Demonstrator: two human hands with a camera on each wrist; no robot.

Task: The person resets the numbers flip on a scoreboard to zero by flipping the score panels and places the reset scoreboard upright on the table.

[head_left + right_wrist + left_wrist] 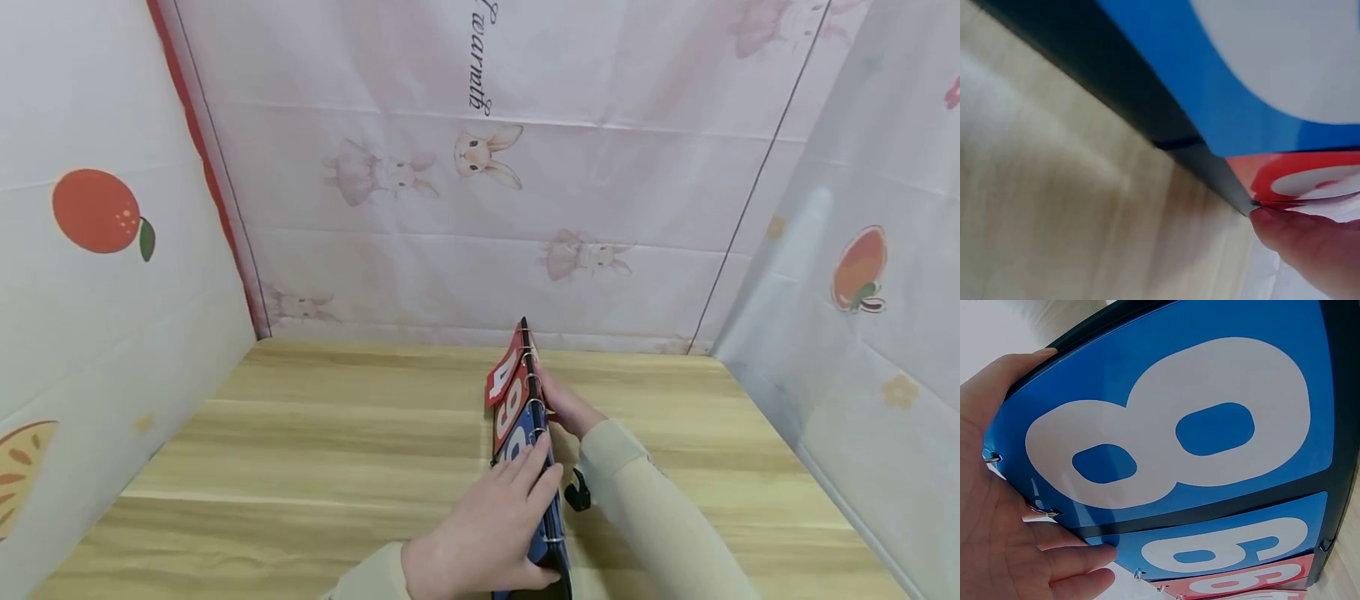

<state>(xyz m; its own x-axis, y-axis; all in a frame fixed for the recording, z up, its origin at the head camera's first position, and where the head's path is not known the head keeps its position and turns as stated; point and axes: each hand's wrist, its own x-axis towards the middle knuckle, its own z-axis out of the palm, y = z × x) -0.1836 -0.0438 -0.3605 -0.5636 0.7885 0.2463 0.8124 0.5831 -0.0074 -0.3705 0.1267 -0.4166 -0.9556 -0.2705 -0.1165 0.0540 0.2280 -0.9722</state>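
A tabletop flip scoreboard (513,417) with a black frame, a ringed top edge and red and blue number cards stands end-on to me on the table. My left hand (491,521) holds its near end, fingers spread across the ringed edge and thumb at the end. In the left wrist view, a large white 8 on a blue card (1210,419) faces the camera. My right hand (572,406) holds the far part from the right side; most of its fingers are hidden. In the right wrist view, a fingertip (1266,219) touches the far edge beside a red card (1285,178).
A small black curved piece (577,492) is just right of the scoreboard, under the right forearm. The wood-grain table (300,467) is bordered by printed cloth walls at the back (390,283), left and right.
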